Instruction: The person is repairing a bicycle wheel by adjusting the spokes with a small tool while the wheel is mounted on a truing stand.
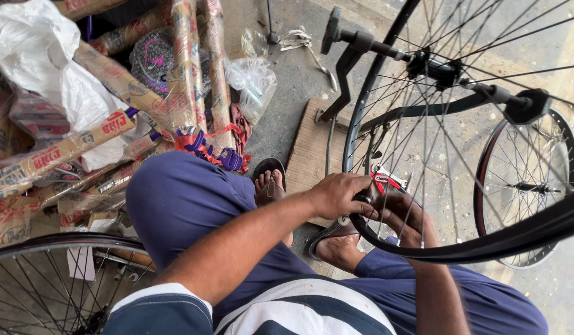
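At centre frame my left hand (339, 195) pinches the wheel rim (361, 99), my right hand (401, 214) just right gripping a red-handled tool (386, 180)

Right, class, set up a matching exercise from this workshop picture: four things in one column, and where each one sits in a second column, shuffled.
Things:
1. left hand
2. second wheel
3. wrapped bike frames
4. white plastic bag

Places:
A. top left corner
B. on the rim of the big wheel
C. far right, behind the big wheel
D. piled upper left, beside the knee

Pairs: 1-B, 2-C, 3-D, 4-A
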